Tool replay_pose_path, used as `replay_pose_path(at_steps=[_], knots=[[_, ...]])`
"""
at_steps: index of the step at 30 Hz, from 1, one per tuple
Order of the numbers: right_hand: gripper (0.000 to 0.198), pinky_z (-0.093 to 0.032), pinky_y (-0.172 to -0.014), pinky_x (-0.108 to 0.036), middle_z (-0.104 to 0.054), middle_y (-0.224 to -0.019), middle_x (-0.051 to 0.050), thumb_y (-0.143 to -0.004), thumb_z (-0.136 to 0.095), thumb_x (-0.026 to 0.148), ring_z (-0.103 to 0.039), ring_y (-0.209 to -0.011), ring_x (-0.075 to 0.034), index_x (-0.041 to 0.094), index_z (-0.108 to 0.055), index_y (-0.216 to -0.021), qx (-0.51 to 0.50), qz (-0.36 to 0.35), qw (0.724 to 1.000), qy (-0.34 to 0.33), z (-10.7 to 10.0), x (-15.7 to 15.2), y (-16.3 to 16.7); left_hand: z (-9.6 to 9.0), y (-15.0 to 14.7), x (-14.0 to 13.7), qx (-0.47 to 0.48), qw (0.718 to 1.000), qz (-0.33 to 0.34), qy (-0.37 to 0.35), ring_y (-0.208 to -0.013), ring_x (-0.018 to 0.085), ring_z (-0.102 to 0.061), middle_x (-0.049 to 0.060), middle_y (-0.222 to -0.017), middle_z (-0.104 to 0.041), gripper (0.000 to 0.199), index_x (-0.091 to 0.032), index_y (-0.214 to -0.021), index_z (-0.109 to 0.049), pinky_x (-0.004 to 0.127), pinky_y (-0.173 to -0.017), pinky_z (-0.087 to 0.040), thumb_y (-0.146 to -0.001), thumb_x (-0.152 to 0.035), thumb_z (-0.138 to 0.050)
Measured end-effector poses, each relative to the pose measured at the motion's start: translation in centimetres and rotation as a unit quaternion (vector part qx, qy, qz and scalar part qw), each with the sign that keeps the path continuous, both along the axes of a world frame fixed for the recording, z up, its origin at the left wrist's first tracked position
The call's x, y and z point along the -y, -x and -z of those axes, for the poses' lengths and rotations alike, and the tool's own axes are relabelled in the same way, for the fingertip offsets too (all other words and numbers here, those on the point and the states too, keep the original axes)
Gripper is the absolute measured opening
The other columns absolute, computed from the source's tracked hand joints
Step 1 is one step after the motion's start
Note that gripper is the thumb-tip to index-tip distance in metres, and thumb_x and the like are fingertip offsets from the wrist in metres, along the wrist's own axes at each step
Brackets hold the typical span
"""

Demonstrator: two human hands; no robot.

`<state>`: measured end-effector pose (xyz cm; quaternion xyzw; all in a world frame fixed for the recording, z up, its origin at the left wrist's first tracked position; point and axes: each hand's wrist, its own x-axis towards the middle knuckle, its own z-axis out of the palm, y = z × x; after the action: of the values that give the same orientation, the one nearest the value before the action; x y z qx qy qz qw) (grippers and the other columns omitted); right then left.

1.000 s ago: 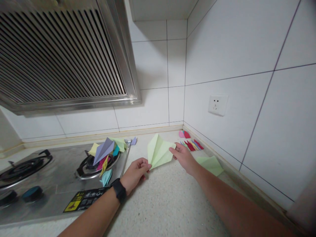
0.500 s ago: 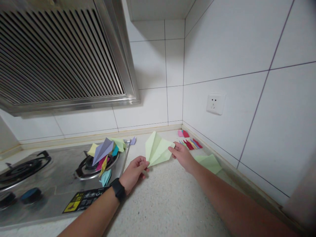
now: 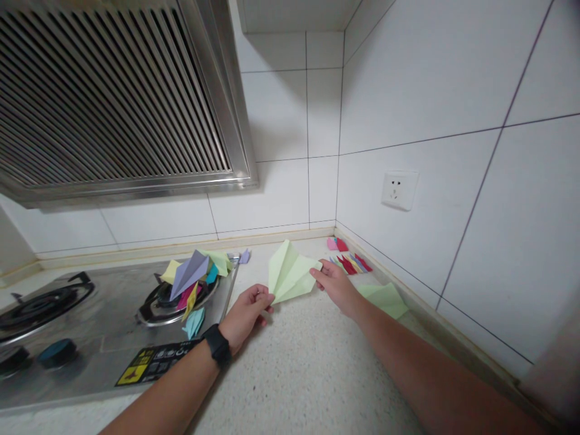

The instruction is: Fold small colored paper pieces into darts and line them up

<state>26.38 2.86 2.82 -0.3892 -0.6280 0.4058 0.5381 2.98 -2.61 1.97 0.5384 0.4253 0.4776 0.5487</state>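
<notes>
A pale green paper plane (image 3: 290,275) with folded creases is held between both my hands above the countertop (image 3: 308,368). My left hand (image 3: 248,311), below a black wristwatch, pinches its near left tip. The far right corner is gripped between the thumb and fingers of my right hand (image 3: 334,284). Another pale green folded paper (image 3: 385,299) lies beside my right forearm, partly hidden by it. Small coloured folded papers (image 3: 351,264) sit in a row beyond my right hand, with pink and red ones (image 3: 338,244) behind them.
On the left, a gas stove (image 3: 109,338) carries a purple paper plane (image 3: 190,275) and several other folded papers on its right burner. A range hood (image 3: 118,103) hangs above it. The tiled right wall has a socket (image 3: 400,190). A small purple folded paper (image 3: 245,257) lies by the stove's edge.
The view has shifted very slightly. Both hands keep the same grip on the pale green paper plane, and nothing else has visibly moved.
</notes>
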Motion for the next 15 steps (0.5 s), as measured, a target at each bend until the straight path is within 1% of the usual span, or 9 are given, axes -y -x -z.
replay_pose_path(at_steps=[8, 15], knots=[[0.023, -0.026, -0.046, -0.023, -0.044, -0.056, 0.006, -0.082, -0.058, 0.041, -0.041, -0.050, -0.010, 0.019, -0.053, -0.077, 0.011, -0.004, 1.000, -0.007, 0.78, -0.70, -0.29, -0.11, -0.10, 0.12, -0.008, 1.000, 0.005, 0.004, -0.066, 0.011, -0.056, -0.001, -0.076, -0.055, 0.030, -0.018, -0.083, -0.051, 0.016, -0.044, -0.038, -0.075, -0.041, -0.069], [0.024, -0.027, -0.046, -0.023, -0.044, -0.055, 0.007, -0.080, -0.059, 0.042, -0.041, -0.049, -0.010, 0.019, -0.054, -0.077, 0.007, -0.006, 1.000, -0.010, 0.73, -0.66, -0.14, -0.02, -0.12, 0.08, -0.010, 1.000, 0.018, 0.005, -0.061, 0.010, -0.055, -0.002, -0.069, -0.054, 0.034, -0.018, -0.084, -0.050, 0.015, -0.043, -0.038, -0.070, -0.037, -0.075]])
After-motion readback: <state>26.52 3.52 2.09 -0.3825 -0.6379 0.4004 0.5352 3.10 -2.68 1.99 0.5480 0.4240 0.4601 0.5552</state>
